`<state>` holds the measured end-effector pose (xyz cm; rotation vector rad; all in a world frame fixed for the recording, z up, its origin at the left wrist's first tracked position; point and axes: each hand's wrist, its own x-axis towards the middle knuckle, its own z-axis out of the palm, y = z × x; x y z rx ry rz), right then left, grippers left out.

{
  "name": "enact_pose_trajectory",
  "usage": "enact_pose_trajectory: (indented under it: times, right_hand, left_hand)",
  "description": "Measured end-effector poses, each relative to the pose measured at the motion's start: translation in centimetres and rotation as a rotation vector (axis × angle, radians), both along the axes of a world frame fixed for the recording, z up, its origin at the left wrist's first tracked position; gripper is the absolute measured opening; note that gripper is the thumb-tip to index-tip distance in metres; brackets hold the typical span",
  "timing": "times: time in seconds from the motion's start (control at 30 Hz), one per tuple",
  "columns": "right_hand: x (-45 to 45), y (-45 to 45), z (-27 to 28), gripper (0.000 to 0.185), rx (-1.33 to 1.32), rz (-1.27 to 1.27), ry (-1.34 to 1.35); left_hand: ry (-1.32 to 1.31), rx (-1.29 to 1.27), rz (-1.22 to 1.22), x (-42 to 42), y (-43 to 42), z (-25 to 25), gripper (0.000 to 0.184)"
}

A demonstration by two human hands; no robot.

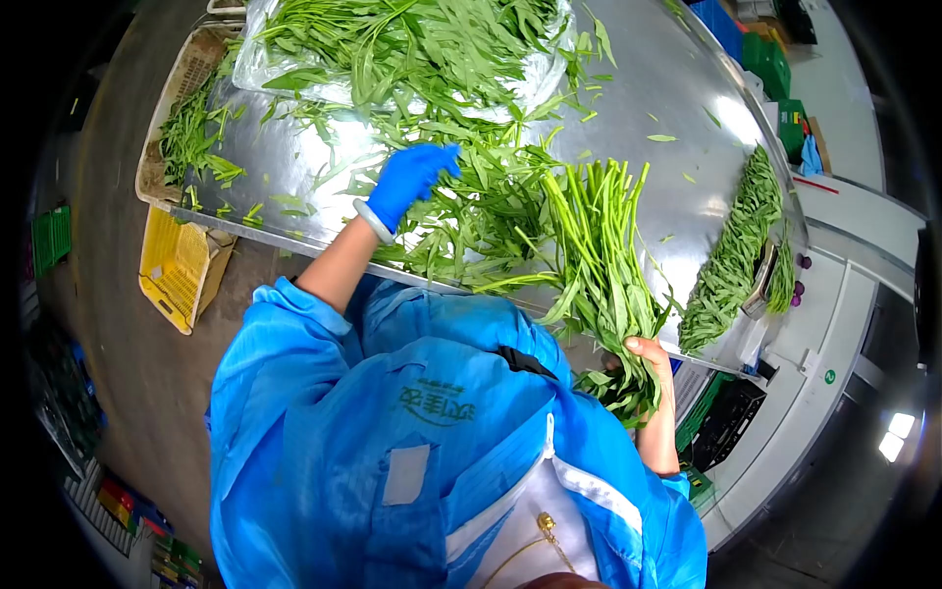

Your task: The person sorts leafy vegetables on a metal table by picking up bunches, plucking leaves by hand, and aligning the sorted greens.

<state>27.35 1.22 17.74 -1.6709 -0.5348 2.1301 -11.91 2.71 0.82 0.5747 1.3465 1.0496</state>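
My left hand [410, 183], in a blue glove, is over the loose leafy greens [481, 211] at the middle of the metal table [677, 147]. Its fingers are partly bent and slightly apart, with nothing visible between them. At the table's near edge, my bare right hand [650, 355] is closed around the leafy part of a bunch of greens [603, 245]. The pale green stems of this bunch point up and away from me, and its leaves hang down beside my wrist. Leaves hide some of the right fingers.
More greens [412, 49] lie on clear plastic at the back. A crate [157, 147] with greens stands at the left, above a yellow crate [177, 265]. A long pile of greens [736, 255] lies at the right, beside a dark-edged object [760, 280]. Green containers [767, 64] are beyond.
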Motion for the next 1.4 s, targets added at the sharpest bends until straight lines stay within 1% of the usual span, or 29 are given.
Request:
enact_pose_trajectory:
  times: [0.1, 0.13, 0.23, 0.27, 0.3, 0.33, 0.37, 0.4, 0.43, 0.5, 0.53, 0.57, 0.63, 0.7, 0.73, 0.77, 0.83, 0.9, 0.97, 1.0, 1.03, 1.1, 1.13, 1.17, 1.23, 1.3, 1.33, 1.37, 1.4]
  right_hand:
    - [-0.6, -0.1, 0.1, 0.062, 0.014, -0.003, 0.011]
    - [-0.6, -0.2, 0.0, 0.064, 0.032, -0.007, 0.015]
    - [-1.1, -0.5, 0.2, 0.067, 0.06, -0.075, -0.027]
    - [-1.4, -0.3, 0.5, 0.068, 0.083, -0.058, 0.007]
    - [-2.0, -0.1, 0.8, 0.069, 0.106, -0.054, -0.008]
    - [-2.6, 0.0, 1.0, 0.069, 0.13, -0.053, -0.021]
    - [-3.1, 0.2, 1.0, 0.069, 0.154, -0.054, -0.034]
    - [-3.2, 0.3, 0.6, 0.068, 0.151, -0.043, -0.022]
    - [-3.9, 0.4, 0.5, 0.07, 0.157, -0.051, 0.009]
    - [-6.4, 0.3, 0.6, 0.072, 0.182, -0.059, -0.108]
    - [-6.6, 0.6, -0.3, 0.077, 0.196, 0.05, -0.096]
    - [-6.9, 1.1, -0.7, 0.077, 0.203, 0.266, -0.247]
    - [-10.2, 0.6, -1.1, 0.078, 0.271, 0.419, -0.251]
    - [-11.3, -0.2, -2.2, 0.08, 0.553, 0.543, -0.334]
    - [-11.5, -0.3, -2.2, 0.08, 0.624, 0.657, -0.454]
    - [-12.1, -0.1, -1.5, 0.081, 0.565, 0.755, -0.51]
    - [-12.1, -0.1, -2.0, 0.083, 0.607, 0.789, -0.439]
    - [-12.4, -0.6, -2.1, 0.084, 0.664, 0.814, -0.468]
    - [-12.8, -1.1, -2.5, 0.086, 0.674, 0.854, -0.548]
    - [-13.0, -1.3, -2.8, 0.09, 0.601, 0.815, -0.511]
    - [-13.1, -1.4, -3.0, 0.095, 0.53, 0.775, -0.473]
    - [-11.6, -1.2, -4.2, 0.101, 0.794, 0.803, -0.457]
    - [-10.5, -0.7, -4.6, 0.104, 0.928, 0.819, -0.448]
    - [-9.3, 0.2, -4.4, 0.11, 0.846, 0.711, -0.418]
    - [-6.2, 1.5, -4.2, 0.089, 1.028, 0.402, -0.478]
    - [-3.2, 2.8, -4.8, 0.06, 0.996, 0.128, -0.391]
    - [-2.2, 3.3, -4.0, 0.038, 0.892, 0.132, -0.279]
    - [-0.3, 4.4, -4.5, 0.04, 0.762, 0.216, -0.039]
    - [0.6, 4.9, -4.9, 0.042, 0.615, 0.19, 0.083]
  left_hand:
    - [0.091, 0.102, -0.278, 2.1, -1.2, -2.1, 0.044]
    - [0.092, 0.056, -0.449, 1.9, -1.2, -3.1, 0.041]
    - [1.091, 0.161, -0.503, 3.2, -4.1, -4.9, 0.057]
    - [1.202, 0.061, -0.746, 3.1, -4.5, -4.9, 0.076]
    - [0.994, 0.1, -0.87, 2.8, -4.7, -4.8, 0.079]
    - [0.681, 0.297, -0.832, 3.2, -6.0, -7.1, 0.084]
    - [0.211, 0.316, -0.832, 3.6, -5.7, -4.2, 0.088]
    - [-0.048, 0.421, -0.767, 3.9, -5.3, -1.7, 0.081]
    - [-0.31, 0.425, -0.659, 5.2, -5.0, -1.8, 0.079]
    - [-0.818, 0.407, -0.413, 7.7, -4.4, -2.4, 0.075]
    - [-0.984, 0.311, -0.323, 8.3, -3.5, -0.9, 0.072]
    - [-1.145, 0.213, -0.231, 8.8, -2.6, 0.6, 0.069]
    - [-1.259, 0.305, -0.105, 9.8, -1.7, 0.1, 0.061]
    - [-1.215, 0.237, -0.03, 10.0, -1.0, 0.2, 0.065]
    - [-1.256, 0.235, -0.024, 9.7, -0.7, 0.9, 0.066]
    - [-1.297, 0.226, -0.02, 9.5, -0.7, 1.6, 0.066]
    - [-1.354, 0.191, -0.042, 9.5, -0.3, 1.8, 0.067]
    - [-1.351, 0.182, -0.048, 9.4, 0.0, 2.7, 0.062]
    - [-1.082, 0.217, -0.056, 9.2, 0.6, 3.3, 0.064]
    - [-1.071, 0.044, -0.036, 8.9, 0.8, 3.1, 0.062]
    - [-0.941, 0.056, -0.033, 8.5, 1.2, 4.9, 0.062]
    - [-0.816, 0.194, -0.137, 8.1, 1.9, 4.6, 0.062]
    - [-0.731, 0.167, -0.126, 7.8, 2.0, 5.4, 0.063]
    - [-0.539, 0.264, -0.136, 7.5, 2.5, 5.9, 0.056]
    - [-0.282, 0.356, -0.264, 6.9, 3.2, 6.9, 0.045]
    - [0.095, 0.632, -0.423, 7.7, 4.1, 8.2, 0.04]
    - [0.209, 0.798, -0.551, 9.2, 4.9, 9.5, 0.042]
    - [0.381, 0.966, -0.62, 10.7, 5.1, 10.6, 0.044]
    - [0.599, 1.104, -0.766, 12.3, 5.7, 11.3, 0.04]
